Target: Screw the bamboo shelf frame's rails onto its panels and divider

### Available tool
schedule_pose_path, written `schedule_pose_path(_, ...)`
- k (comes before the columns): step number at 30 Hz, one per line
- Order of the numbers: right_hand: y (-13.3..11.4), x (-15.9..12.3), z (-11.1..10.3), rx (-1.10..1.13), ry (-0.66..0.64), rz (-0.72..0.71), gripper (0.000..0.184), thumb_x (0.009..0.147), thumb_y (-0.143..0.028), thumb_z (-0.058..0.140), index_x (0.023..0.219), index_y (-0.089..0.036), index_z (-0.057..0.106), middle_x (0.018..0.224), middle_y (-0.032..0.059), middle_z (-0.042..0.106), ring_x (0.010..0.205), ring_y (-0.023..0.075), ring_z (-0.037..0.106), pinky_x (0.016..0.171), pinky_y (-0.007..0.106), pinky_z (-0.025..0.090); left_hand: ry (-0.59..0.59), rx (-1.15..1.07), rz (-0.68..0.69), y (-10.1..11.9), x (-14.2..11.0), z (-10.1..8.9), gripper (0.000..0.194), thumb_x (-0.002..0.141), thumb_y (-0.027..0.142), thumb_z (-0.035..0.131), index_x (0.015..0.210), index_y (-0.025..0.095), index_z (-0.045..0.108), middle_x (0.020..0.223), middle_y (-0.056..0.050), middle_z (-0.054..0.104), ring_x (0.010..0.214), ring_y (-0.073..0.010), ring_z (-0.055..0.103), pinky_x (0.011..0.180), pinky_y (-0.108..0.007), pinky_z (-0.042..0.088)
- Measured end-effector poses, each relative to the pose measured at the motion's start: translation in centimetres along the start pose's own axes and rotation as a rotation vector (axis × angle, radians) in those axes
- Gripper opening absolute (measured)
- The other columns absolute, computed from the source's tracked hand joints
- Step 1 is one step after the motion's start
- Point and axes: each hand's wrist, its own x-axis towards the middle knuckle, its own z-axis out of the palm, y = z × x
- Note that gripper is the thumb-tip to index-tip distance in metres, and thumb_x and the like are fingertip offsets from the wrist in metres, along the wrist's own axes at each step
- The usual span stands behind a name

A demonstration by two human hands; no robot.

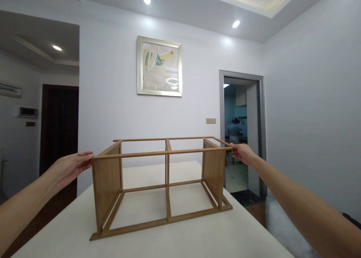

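Observation:
A wooden frame (167, 175) with two solid end panels and thin rails stands on a white table (175, 239). My left hand (73, 165) is at the frame's upper left corner, fingers stretched toward the top rail and touching its end. My right hand (243, 153) grips the upper right corner, fingers curled round the top rail. Both arms reach forward from the near edge of the view.
A framed picture (159, 66) hangs on the white wall behind. A dark door (59, 130) stands at the left. At the right, an open doorway (241, 134) shows another person far off in a kitchen. A grey seat (284, 228) sits beside the table.

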Motion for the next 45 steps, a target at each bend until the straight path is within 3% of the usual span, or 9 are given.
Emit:
schedule_pose_path(14, 1.9, 2.1, 2.8, -0.077, 0.112, -0.089, 0.036, 0.094, -0.038, 0.06, 0.124, -0.017, 0.056, 0.123, 0.0081, 0.059, 0.104, 0.0208, 0.062, 0.088, 0.042, 0.054, 0.014, -0.05, -0.063, -1.7, 2.7, 1.7, 0.026, 0.086, 0.016, 0.061, 0.106, 0.0, 0.058, 0.079, -0.003, 0.059, 0.07, -0.0107, 0.055, 0.075, -0.029, 0.05)
schedule_pose_path(18, 1.8, 2.4, 3.4, -0.129, 0.185, -0.154, 0.032, 0.094, -0.043, 0.057, 0.101, -0.012, 0.063, 0.093, 0.0064, 0.065, 0.079, 0.0168, 0.063, 0.068, 0.032, 0.055, 0.046, -0.002, -0.031, -1.3, 2.8, 2.4, 0.025, 0.086, 0.02, 0.06, 0.1, 0.0, 0.059, 0.079, -0.003, 0.06, 0.071, -0.012, 0.056, 0.07, -0.028, 0.049)
schedule_pose_path(22, 2.8, 0.5, 3.7, -0.17, 0.337, -0.324, 0.045, 0.092, -0.057, 0.047, 0.089, -0.014, 0.06, 0.076, 0.006, 0.06, 0.074, 0.0199, 0.058, 0.063, 0.032, 0.05, 0.29, 0.15, 0.092, -1.6, 1.0, 2.9, 0.048, 0.079, 0.034, 0.07, 0.115, 0.004, 0.056, 0.084, 0.0, 0.054, 0.078, -0.0145, 0.054, 0.086, -0.037, 0.049)
schedule_pose_path(25, 7.0, -3.8, 4.8, -0.209, 0.434, -0.501, 0.046, 0.088, -0.06, 0.048, 0.102, -0.017, 0.057, 0.095, 0.0088, 0.06, 0.094, 0.0245, 0.055, 0.08, 0.039, 0.049, 0.543, 0.589, 0.475, -5.0, -2.7, 3.5, 0.051, 0.078, 0.049, 0.068, 0.111, 0.011, 0.059, 0.082, 0.001, 0.049, 0.08, -0.0179, 0.052, 0.09, -0.041, 0.049)
schedule_pose_path(27, 11.8, -7.1, 6.2, -0.266, 0.332, -0.608, 0.04, 0.081, -0.059, 0.06, 0.094, -0.02, 0.061, 0.093, 0.0082, 0.06, 0.091, 0.0251, 0.056, 0.083, 0.041, 0.049, 0.339, 0.727, 0.695, -9.5, -5.9, 4.2, 0.042, 0.083, 0.052, 0.06, 0.102, 0.016, 0.059, 0.086, -0.002, 0.055, 0.083, -0.0203, 0.056, 0.087, -0.038, 0.051)
schedule_pose_path(30, 19.6, -11.0, 8.1, -0.53, -0.223, -0.802, 0.025, 0.091, -0.043, 0.05, 0.099, -0.024, 0.064, 0.104, 0.0112, 0.064, 0.101, 0.0261, 0.06, 0.091, 0.043, 0.05, -0.24, 0.876, 0.731, -18.0, -9.8, 4.9, 0.033, 0.09, 0.051, 0.05, 0.102, 0.024, 0.063, 0.103, -0.005, 0.067, 0.099, -0.0221, 0.064, 0.092, -0.034, 0.052)
schedule_pose_path(35, 26.1, -12.0, 8.1, -0.831, -0.494, -0.575, 0.05, 0.081, -0.021, 0.05, 0.13, -0.018, 0.057, 0.137, 0.0129, 0.056, 0.129, 0.027, 0.05, 0.112, 0.044, 0.038, -0.446, 1.126, 0.458, -28.9, -10.9, 3.3, 0.043, 0.09, 0.047, 0.048, 0.121, 0.023, 0.065, 0.131, -0.007, 0.065, 0.123, -0.0273, 0.06, 0.105, -0.04, 0.049)
schedule_pose_path(39, 26.1, -10.8, 6.9, -0.926, -0.577, -0.454, 0.053, 0.077, -0.018, 0.051, 0.13, -0.016, 0.059, 0.137, 0.0122, 0.057, 0.13, 0.0271, 0.049, 0.115, 0.043, 0.033, -0.541, 1.142, 0.367, -31.9, -9.8, 1.8, 0.045, 0.089, 0.047, 0.05, 0.123, 0.022, 0.066, 0.135, -0.008, 0.062, 0.128, -0.0289, 0.056, 0.11, -0.042, 0.043)
schedule_pose_path(45, 26.1, -10.6, 7.5, -0.837, -0.58, -0.477, 0.031, 0.086, -0.019, 0.041, 0.102, -0.018, 0.067, 0.111, 0.0119, 0.064, 0.109, 0.0243, 0.06, 0.101, 0.037, 0.045, -0.55, 1.033, 0.377, -30.8, -10.7, 2.4, 0.04, 0.094, 0.051, 0.041, 0.103, 0.026, 0.071, 0.11, -0.006, 0.071, 0.11, -0.0244, 0.065, 0.101, -0.037, 0.05)
